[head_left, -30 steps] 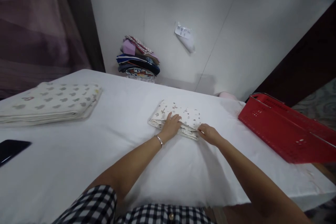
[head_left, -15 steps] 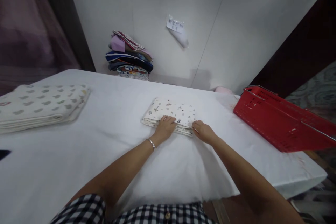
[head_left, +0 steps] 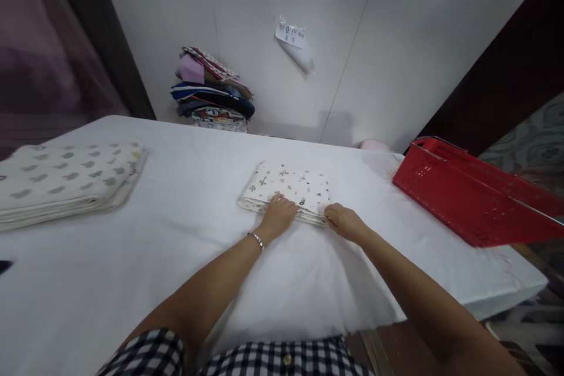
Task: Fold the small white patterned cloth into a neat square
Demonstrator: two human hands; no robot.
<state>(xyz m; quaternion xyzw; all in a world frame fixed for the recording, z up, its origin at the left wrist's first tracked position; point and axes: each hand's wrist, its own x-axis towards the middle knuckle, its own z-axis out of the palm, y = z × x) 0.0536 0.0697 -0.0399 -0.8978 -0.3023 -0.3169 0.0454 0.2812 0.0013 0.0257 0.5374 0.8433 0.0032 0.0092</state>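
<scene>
Checked fabric point(head_left: 286, 358) of the person's clothing runs along the bottom of the frame, with a sleeve of the same pattern at lower left. Both forearms reach up from there over a bench point(head_left: 185, 188) covered in white cloth. A metal bracelet point(head_left: 257, 241) circles the left wrist.

At the centre, the left hand point(head_left: 278, 215) lies palm down over the near edge of a folded cloth point(head_left: 295, 182), its fingers bent onto the top layer; whether it grips any layers, I cannot tell. The right hand point(head_left: 346, 222) has its fingers drawn together, pinching the cloth's near right corner. The cloth, white with small scattered motifs, lies flat on the bench, mostly beyond both hands, its layered edge facing the person.

A dark object point(head_left: 3, 266) is cut off by the left edge. Above it, at middle left, lies a larger folded cloth point(head_left: 70, 173) with grey motifs, well apart from the hands. A red basket point(head_left: 476, 200) stands at middle right.

Farther off, a stack of folded fabrics point(head_left: 214, 91) rises at upper left of centre, before a pale wall point(head_left: 247, 12) bearing a handwritten label point(head_left: 291, 35) at upper centre.
</scene>
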